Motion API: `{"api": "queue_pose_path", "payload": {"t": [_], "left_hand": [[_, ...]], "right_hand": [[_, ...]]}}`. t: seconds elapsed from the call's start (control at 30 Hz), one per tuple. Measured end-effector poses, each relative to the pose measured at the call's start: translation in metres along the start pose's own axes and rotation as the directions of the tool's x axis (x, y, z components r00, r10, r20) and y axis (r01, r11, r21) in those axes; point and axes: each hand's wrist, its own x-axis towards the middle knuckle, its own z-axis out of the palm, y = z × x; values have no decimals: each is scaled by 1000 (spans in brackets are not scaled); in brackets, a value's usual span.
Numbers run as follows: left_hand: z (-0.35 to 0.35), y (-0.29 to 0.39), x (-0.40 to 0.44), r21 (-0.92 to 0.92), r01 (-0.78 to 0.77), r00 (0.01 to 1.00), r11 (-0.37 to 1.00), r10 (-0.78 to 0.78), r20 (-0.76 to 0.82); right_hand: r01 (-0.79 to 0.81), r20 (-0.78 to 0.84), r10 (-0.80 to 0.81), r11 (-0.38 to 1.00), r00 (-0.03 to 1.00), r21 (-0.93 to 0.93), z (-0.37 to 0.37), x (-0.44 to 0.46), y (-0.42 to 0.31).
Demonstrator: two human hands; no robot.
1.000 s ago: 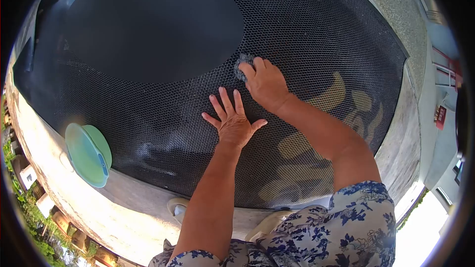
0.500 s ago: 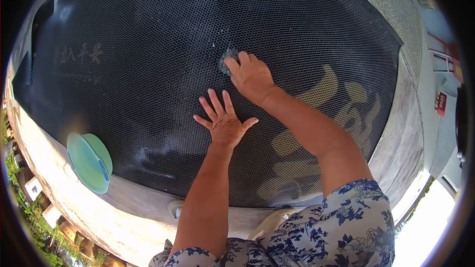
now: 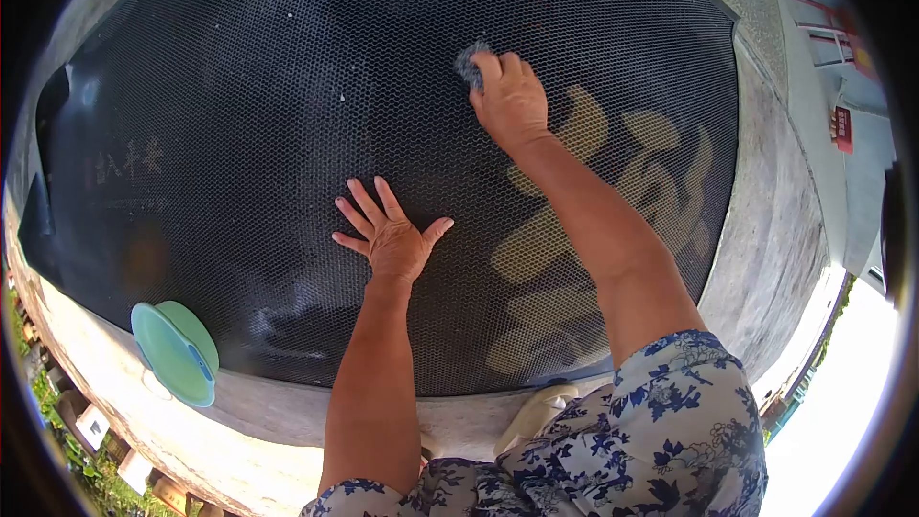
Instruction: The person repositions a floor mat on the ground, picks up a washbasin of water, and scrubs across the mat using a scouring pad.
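While the left hand (image 3: 394, 247) lies flat with its fingers spread on a black honeycomb-textured mat (image 3: 239, 182), the right hand (image 3: 514, 103) pinches a small, crumpled, fuzzy grey pad (image 3: 469, 64) against the same mat. The pad sits just beyond and to the left of the right hand's knuckles, its visible part running roughly away from the body; the hidden part's shape cannot be told. It is well apart from the left hand, which rests closer to the wearer. Yellowish printed shapes (image 3: 536, 247) lie right of the left hand. A pale green plastic basin (image 3: 172, 354) tilts at the mat's near-left edge, nearer the left hand.
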Motion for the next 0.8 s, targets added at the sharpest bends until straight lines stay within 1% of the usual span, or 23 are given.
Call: {"api": "queue_pose_path", "payload": {"t": [0.03, 0.07, 0.1, 0.13, 0.17, 0.2, 0.23, 0.27, 0.3, 0.33, 0.4, 0.43, 0.5, 0.53, 0.57, 0.6, 0.63, 0.67, 0.7, 0.73, 0.77, 0.8], "left_hand": [[-3, 1, 0, 9, 15, 1000, 1000, -15, 18], [-3, 2, -2, 19, 32, 998, 999, -33, 44], [0, 0, -2, 27, 22, 998, 999, -24, 54], [3, -2, -1, 58, 32, 999, 998, -33, 23], [6, -2, 1, 90, 41, 999, 995, -40, -10], [7, -1, 0, 100, 30, 1000, 995, -30, -1], [5, -1, -1, 55, 21, 1000, 998, -21, -1], [2, -1, -1, 6, 13, 1000, 1000, -13, -13], [6, -3, 0, 13, 2, 1000, 1000, -2, -31], [7, -4, 1, 19, -2, 999, 1000, 2, -34], [8, -4, 2, 31, 5, 999, 1000, -3, -47], [8, -4, 2, 29, 3, 999, 1000, -1, -45], [8, -3, 0, 12, -5, 998, 1000, 5, -59], [7, -1, 0, 7, -5, 998, 1000, 5, -61], [6, 1, 1, 24, -1, 998, 1000, 2, -56], [5, -1, 0, 47, 10, 999, 999, -8, -45], [6, -3, -3, 55, 27, 999, 998, -25, -41], [6, 0, -2, 72, 30, 999, 997, -27, -37], [5, 1, 0, 90, 41, 998, 995, -37, -42], [1, 3, 2, 96, 81, 996, 992, -75, -57], [-3, 5, 0, 85, 62, 998, 994, -60, -23], [-4, 6, -3, 69, 42, 999, 997, -43, 13]], "right_hand": [[204, 91, -202, 979, 975, -10, -8, -39, -23], [323, 153, -329, 944, 932, 64, -15, -79, -35], [440, 143, -455, 889, 879, 123, -22, -112, -38], [548, 125, -571, 817, 811, 176, -31, -130, -33], [535, 130, -558, 827, 820, 171, -34, -130, -15], [521, 117, -536, 843, 836, 137, -39, -115, 6], [510, 101, -519, 854, 849, 108, -41, -99, 28], [282, 134, -287, 958, 949, 50, -37, -74, 51], [152, 65, -150, 988, 986, -28, -35, -50, 69], [26, 12, -25, 998, 1000, -62, -27, -32, 88], [-232, -103, 217, 959, 971, -161, -27, -2, 109], [-232, -103, 217, 959, 971, -164, -26, -3, 106], [-439, -227, 415, 896, 881, -63, -16, -7, 87], [-296, -215, 287, 955, 933, -9, -18, -27, 64], [-70, -35, 68, 996, 997, -58, -26, -51, 35], [118, 111, -111, 991, 988, -59, -35, -80, 5], [245, 104, -247, 969, 963, 34, -35, -113, -16], [355, 169, -373, 926, 912, 126, -42, -145, -30], [459, 210, -503, 859, 838, 227, -46, -166, -30], [539, 176, -576, 813, 798, 220, -46, -165, -14], [612, 143, -645, 760, 751, 217, -45, -158, 5], [443, 46, -454, 885, 890, 145, -39, -137, 26]]}}
